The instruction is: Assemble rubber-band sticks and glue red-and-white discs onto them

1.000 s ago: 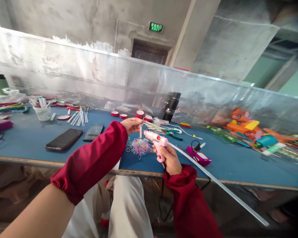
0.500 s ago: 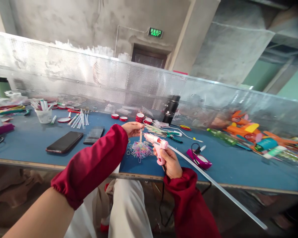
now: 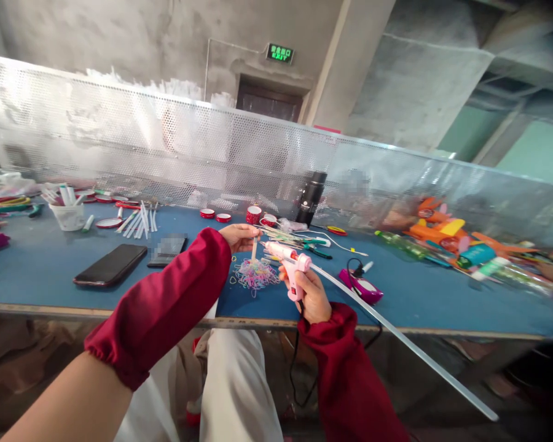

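Note:
My left hand (image 3: 241,237) pinches the top of a flat wooden stick (image 3: 254,248), which hangs upright over a pile of small pastel rubber bands (image 3: 257,276). Whether the stick's lower end touches the pile I cannot tell. Wrapped round the handle of a pink hot glue gun (image 3: 295,285), my right hand (image 3: 314,297) points the nozzle left, close beside the stick. A long clear glue stick (image 3: 405,342) runs out of the gun's back, down to the right. A dark cord drops below the handle.
Two dark phones, one of them a black phone (image 3: 111,265), lie left on the blue table (image 3: 166,291). Behind are a cup of markers (image 3: 68,215), red tape rolls (image 3: 253,213) and a black bottle (image 3: 311,197). A purple power strip (image 3: 362,287) and orange toy planes (image 3: 435,230) are to the right.
The whole view has shifted slightly, so things appear a little further left. Both hands keep their holds, with the nozzle still close to the wooden stick.

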### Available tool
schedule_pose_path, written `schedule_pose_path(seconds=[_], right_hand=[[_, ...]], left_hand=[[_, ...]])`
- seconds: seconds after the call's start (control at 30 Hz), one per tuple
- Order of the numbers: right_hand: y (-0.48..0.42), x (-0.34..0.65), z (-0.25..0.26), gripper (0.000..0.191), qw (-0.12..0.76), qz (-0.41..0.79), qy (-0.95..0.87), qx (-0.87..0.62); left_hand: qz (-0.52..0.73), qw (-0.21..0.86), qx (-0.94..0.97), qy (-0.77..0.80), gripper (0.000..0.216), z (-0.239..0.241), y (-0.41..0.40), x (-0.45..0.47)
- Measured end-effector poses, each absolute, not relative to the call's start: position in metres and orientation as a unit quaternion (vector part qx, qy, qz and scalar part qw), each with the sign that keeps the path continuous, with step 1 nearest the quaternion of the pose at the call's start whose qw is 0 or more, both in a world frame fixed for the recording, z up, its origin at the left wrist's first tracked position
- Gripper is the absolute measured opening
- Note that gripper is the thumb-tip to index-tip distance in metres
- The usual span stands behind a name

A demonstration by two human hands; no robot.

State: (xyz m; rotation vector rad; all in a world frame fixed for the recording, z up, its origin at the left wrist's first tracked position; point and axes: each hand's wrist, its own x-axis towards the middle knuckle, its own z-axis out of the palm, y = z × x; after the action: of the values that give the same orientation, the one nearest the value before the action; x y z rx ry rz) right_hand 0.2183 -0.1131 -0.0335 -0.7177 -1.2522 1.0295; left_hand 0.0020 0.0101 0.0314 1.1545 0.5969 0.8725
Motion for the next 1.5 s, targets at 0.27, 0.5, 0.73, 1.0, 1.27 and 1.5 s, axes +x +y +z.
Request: schedule_pose_path(seconds=[0.27, 0.5, 0.73, 1.0, 1.27, 1.5], right_hand=[[-0.133, 0.224, -0.018, 0.041, 0.605, 0.453, -0.568, -0.326], [-0.154, 0.307, 0.013, 0.041, 0.453, 0.202, -0.708, -0.502], [-0.139, 0.340, 0.017, 0.033, 0.188, -0.115, -0.773, -0.595], [-0.120, 0.337, -0.002, 0.033, 0.111, -0.154, -0.764, -0.617], [-0.116, 0.337, -0.007, 0.037, 0.092, -0.142, -0.769, -0.616], [-0.122, 0.331, 0.021, 0.046, 0.173, -0.122, -0.776, -0.594]], left_hand=[[0.439, 0.702, 0.493, 0.268, 0.015, 0.034, 0.012, -0.002], [0.455, 0.711, 0.481, 0.238, 0.016, 0.033, 0.017, -0.002], [0.454, 0.707, 0.481, 0.250, 0.015, 0.031, 0.020, -0.005], [0.465, 0.710, 0.471, 0.239, 0.011, 0.036, 0.017, -0.005], [0.472, 0.726, 0.452, 0.212, 0.012, 0.048, 0.009, -0.011], [0.509, 0.729, 0.429, 0.160, 0.009, 0.053, 0.008, -0.017]])
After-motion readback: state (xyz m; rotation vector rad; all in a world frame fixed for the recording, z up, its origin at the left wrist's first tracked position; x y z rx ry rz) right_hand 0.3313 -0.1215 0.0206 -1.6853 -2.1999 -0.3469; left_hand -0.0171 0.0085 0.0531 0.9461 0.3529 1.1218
